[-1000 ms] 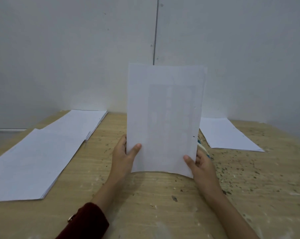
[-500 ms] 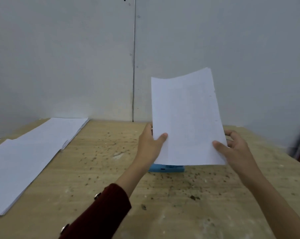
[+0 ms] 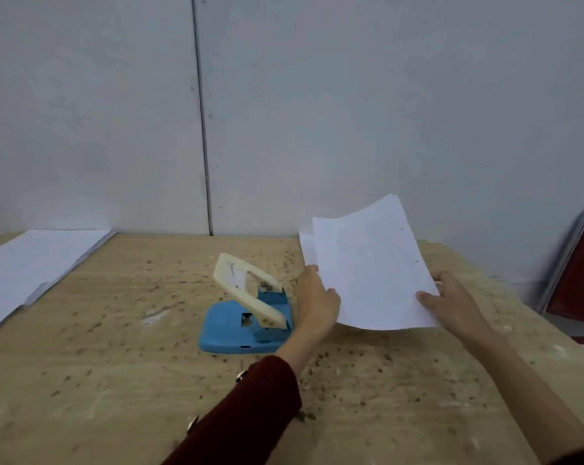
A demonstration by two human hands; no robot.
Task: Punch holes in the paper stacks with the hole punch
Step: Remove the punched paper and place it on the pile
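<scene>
I hold a thin stack of white paper (image 3: pixel 371 270) above the right part of the wooden table (image 3: pixel 116 380), tilted back toward the wall. Small punched holes show near its right edge. My left hand (image 3: pixel 317 303) grips the stack's lower left edge, thumb on the front. My right hand (image 3: pixel 451 303) grips its lower right corner the same way. A blue hole punch (image 3: pixel 247 317) with a cream lever raised stands on the table just left of my left hand.
More white paper (image 3: pixel 32 263) lies flat along the table's far left. A red chair with a metal frame (image 3: pixel 575 280) stands off the right edge. The grey wall runs close behind the table, whose top is speckled with dark marks.
Both hands have carried the stack to the right and lower, tilting it back. The hole punch, hidden behind the paper before, now stands in full view.
</scene>
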